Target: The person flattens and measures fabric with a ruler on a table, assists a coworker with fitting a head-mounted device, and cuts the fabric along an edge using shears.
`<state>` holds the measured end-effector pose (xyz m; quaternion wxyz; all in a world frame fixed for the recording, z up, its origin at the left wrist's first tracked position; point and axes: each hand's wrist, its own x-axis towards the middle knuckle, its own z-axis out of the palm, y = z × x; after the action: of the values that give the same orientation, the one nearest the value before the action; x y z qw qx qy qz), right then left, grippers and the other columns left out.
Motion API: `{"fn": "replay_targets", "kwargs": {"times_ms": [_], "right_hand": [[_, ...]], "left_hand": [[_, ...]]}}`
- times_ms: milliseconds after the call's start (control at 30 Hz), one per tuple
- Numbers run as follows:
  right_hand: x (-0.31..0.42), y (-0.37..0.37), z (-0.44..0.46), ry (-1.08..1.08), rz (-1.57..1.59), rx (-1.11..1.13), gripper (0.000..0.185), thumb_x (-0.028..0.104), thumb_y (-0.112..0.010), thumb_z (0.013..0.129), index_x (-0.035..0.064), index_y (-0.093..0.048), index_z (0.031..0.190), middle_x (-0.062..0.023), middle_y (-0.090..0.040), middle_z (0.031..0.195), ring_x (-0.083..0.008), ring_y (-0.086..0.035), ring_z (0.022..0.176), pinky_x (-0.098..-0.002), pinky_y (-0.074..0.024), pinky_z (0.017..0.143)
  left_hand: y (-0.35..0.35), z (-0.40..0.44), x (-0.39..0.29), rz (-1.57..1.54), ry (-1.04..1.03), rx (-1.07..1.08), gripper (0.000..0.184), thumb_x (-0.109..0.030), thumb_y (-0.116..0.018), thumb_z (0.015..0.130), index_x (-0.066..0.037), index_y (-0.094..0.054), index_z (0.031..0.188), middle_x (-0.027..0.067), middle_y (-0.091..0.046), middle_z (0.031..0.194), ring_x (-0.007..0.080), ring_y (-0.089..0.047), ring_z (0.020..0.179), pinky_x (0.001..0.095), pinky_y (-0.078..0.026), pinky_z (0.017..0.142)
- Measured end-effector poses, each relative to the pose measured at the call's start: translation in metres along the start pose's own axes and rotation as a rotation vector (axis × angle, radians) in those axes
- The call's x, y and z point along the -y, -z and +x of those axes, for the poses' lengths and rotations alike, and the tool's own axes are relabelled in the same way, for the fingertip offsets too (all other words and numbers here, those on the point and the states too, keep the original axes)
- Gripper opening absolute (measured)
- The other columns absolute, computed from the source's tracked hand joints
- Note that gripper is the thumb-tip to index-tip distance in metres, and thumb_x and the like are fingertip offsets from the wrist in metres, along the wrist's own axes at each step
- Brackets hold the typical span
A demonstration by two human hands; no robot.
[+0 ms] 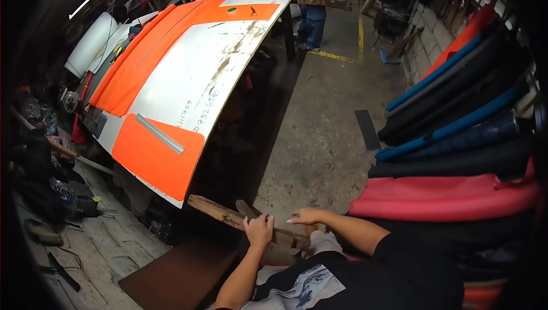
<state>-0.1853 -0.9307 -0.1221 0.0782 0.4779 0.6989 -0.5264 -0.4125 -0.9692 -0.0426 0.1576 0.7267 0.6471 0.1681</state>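
My left hand (260, 231) is by the wooden beam (220, 211) that sticks out from under the table's near end; its fingers are slightly bent and apart, and I cannot tell whether they press on the wood. To its right, my right hand (306, 216) hovers past the end of the beam, fingers stretched to the left and nothing in them. Ahead, the white tabletop (171, 53) bears a cut orange sheet (157, 153) with a metal ruler (160, 134) lying on it. A longer orange sheet (148, 65) covers the left and far parts.
Rolls of material, including a red roll (428, 196) and a blue roll (456, 119), lie stacked at the right. A person (313, 16) stands beyond the table's far end. A dark flat piece (366, 130) lies on the concrete floor (319, 139). A white roll (91, 42) is at left.
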Motion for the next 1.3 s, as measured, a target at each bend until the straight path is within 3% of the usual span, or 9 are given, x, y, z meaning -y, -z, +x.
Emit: {"fn": "replay_targets", "kwargs": {"times_ms": [233, 333, 600, 933, 1033, 1133, 1167, 1200, 1300], "right_hand": [[-0.202, 0.060, -0.071, -0.265, -0.130, -0.174, 0.069, 0.064, -0.057, 0.086, -0.0014, -0.070, 0.104, -0.0258, -0.070, 0.098, -0.0406, -0.067, 0.095, -0.0484, -0.0515, 0.082], [-0.243, 0.048, -0.103, -0.381, -0.047, -0.409, 0.066, 0.062, -0.058, 0.087, -0.0012, -0.071, 0.100, -0.0265, -0.069, 0.101, -0.0406, -0.067, 0.096, -0.0478, -0.0512, 0.083], [-0.248, -0.002, -0.136, -0.312, -0.055, -0.176, 0.056, 0.058, -0.059, 0.089, 0.0094, -0.070, 0.114, -0.0193, -0.069, 0.111, -0.0353, -0.065, 0.105, -0.0443, -0.0495, 0.091], [-0.304, 0.177, -0.084, -0.345, -0.005, -0.131, 0.064, 0.058, -0.065, 0.083, 0.0027, -0.068, 0.115, -0.0208, -0.068, 0.114, -0.0346, -0.065, 0.106, -0.0444, -0.0492, 0.093], [-0.364, 0.242, -0.035, -0.146, -0.086, -0.317, 0.057, 0.050, -0.071, 0.082, 0.0019, -0.068, 0.112, -0.0201, -0.070, 0.105, -0.0343, -0.068, 0.097, -0.0421, -0.0526, 0.085], [-0.354, 0.324, -0.060, -0.266, 0.149, -0.465, 0.053, 0.044, -0.073, 0.082, 0.0021, -0.068, 0.112, -0.0191, -0.070, 0.108, -0.0328, -0.067, 0.100, -0.0410, -0.0526, 0.085], [-0.360, 0.348, -0.069, -0.285, 0.160, -0.537, 0.052, 0.044, -0.073, 0.081, 0.0022, -0.068, 0.112, -0.0189, -0.070, 0.108, -0.0324, -0.067, 0.100, -0.0407, -0.0526, 0.086], [-0.367, 0.372, -0.075, -0.302, 0.171, -0.612, 0.051, 0.043, -0.073, 0.081, 0.0023, -0.069, 0.111, -0.0186, -0.070, 0.108, -0.0320, -0.067, 0.101, -0.0405, -0.0525, 0.086], [-0.398, 0.403, -0.088, -0.335, 0.251, -0.695, 0.047, 0.044, -0.072, 0.081, 0.0055, -0.070, 0.107, -0.0181, -0.070, 0.104, -0.0341, -0.067, 0.100, -0.0424, -0.0514, 0.086]], "left_hand": [[-0.025, -0.021, -0.027, 0.079, -0.059, -0.043, 0.031, -0.036, -0.066, 0.084, -0.006, -0.073, 0.088, 0.0139, -0.069, 0.078, 0.0329, -0.063, 0.082, 0.0517, -0.038, 0.102], [-0.031, -0.020, -0.030, 0.086, -0.067, -0.089, 0.030, -0.036, -0.066, 0.084, -0.008, -0.074, 0.086, 0.0121, -0.069, 0.074, 0.0306, -0.064, 0.079, 0.0518, -0.037, 0.103], [-0.041, -0.025, -0.032, -0.002, -0.009, -0.185, 0.027, -0.035, -0.067, 0.083, -0.010, -0.071, 0.075, 0.0108, -0.063, 0.064, 0.0303, -0.061, 0.070, 0.0518, -0.039, 0.099], [-0.057, -0.028, -0.028, 0.077, -0.003, -0.296, 0.030, -0.028, -0.071, 0.082, -0.006, -0.059, 0.065, 0.0136, -0.055, 0.063, 0.0327, -0.055, 0.064, 0.0445, -0.043, 0.063], [-0.061, -0.029, -0.039, 0.133, 0.192, -0.203, 0.024, -0.028, -0.071, 0.080, -0.010, -0.062, 0.067, 0.0121, -0.059, 0.066, 0.0353, -0.059, 0.072, 0.0474, -0.044, 0.077], [-0.035, -0.003, -0.103, 0.427, 0.480, 0.254, 0.026, -0.039, -0.066, 0.088, -0.013, -0.070, 0.083, 0.0070, -0.072, 0.087, 0.0305, -0.067, 0.099, 0.0461, -0.040, 0.103], [-0.031, 0.004, -0.115, 0.372, 0.507, 0.431, 0.035, -0.037, -0.067, 0.083, -0.007, -0.070, 0.100, 0.0200, -0.068, 0.110, 0.0401, -0.058, 0.114, 0.0523, -0.037, 0.106], [-0.072, -0.017, -0.062, 0.606, 0.290, 0.292, 0.028, -0.030, -0.068, 0.082, -0.010, -0.061, 0.065, 0.0134, -0.060, 0.065, 0.0318, -0.061, 0.071, 0.0458, -0.045, 0.072], [-0.072, 0.024, -0.089, 0.314, 0.591, 0.501, 0.027, -0.030, -0.067, 0.083, -0.008, -0.061, 0.067, 0.0134, -0.060, 0.066, 0.0307, -0.062, 0.070, 0.0448, -0.046, 0.070]]}}
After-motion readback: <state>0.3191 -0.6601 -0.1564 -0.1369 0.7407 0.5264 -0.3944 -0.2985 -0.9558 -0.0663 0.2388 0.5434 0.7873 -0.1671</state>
